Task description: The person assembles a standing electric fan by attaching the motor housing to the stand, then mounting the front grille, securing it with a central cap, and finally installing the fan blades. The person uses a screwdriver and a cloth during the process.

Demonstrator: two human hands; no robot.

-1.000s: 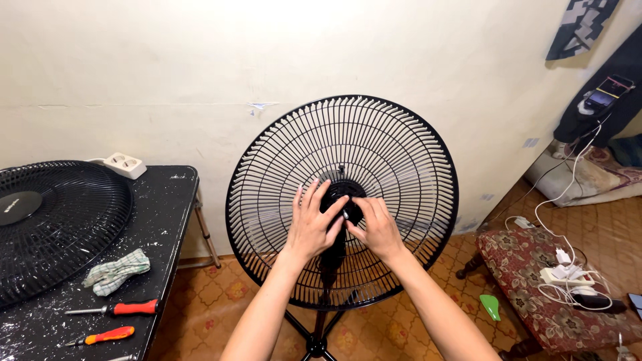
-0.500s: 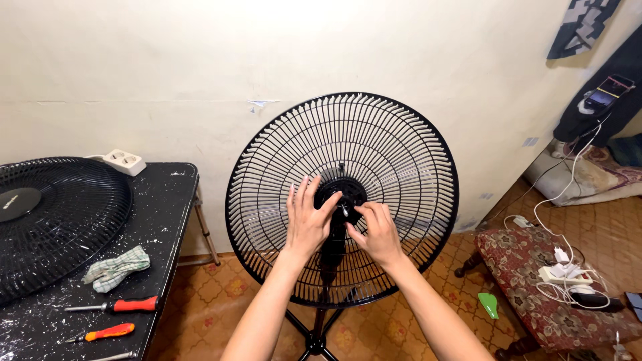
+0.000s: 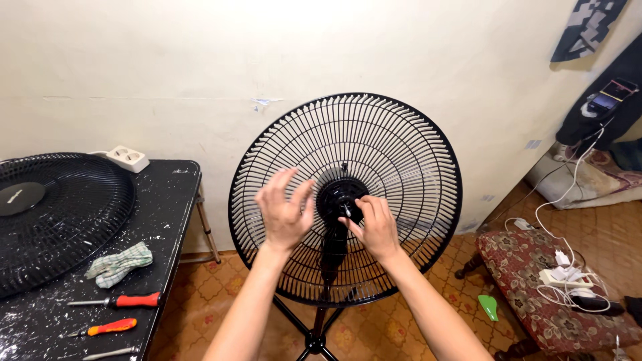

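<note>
The right hand (image 3: 378,227) is seen with its fingers (image 3: 354,215) drawn narrow and pinched on the black hub (image 3: 338,200) at the centre of the rear fan guard (image 3: 401,154); what exactly is gripped there is too small to tell. The left hand (image 3: 284,214) is held just left of the hub, fingers spread wide and holding nothing, close to the guard wires, though contact cannot be made out.

As a judgement, the hub work would be done best if the guard were steadied by the free hand while the pinched part is turned squarely, so that the stand (image 3: 314,334) below the fingers is not twisted.

Well left of the fingers a black, paint-flecked desk (image 3: 167,220) is found. Laid on it are a folded checked cloth (image 3: 119,263), a red-handled screwdriver (image 3: 120,301), an orange-handled screwdriver (image 3: 107,327) and, further back, a second fan guard (image 3: 60,214) lying flat. A white socket strip (image 3: 126,158) rests at the desk's far edge by the wall.

Right of the fingers, a patterned stool (image 3: 535,294) carries a white socket block with cables (image 3: 565,274).

No open container is shown; nothing is seen held in a box or tray.
</note>
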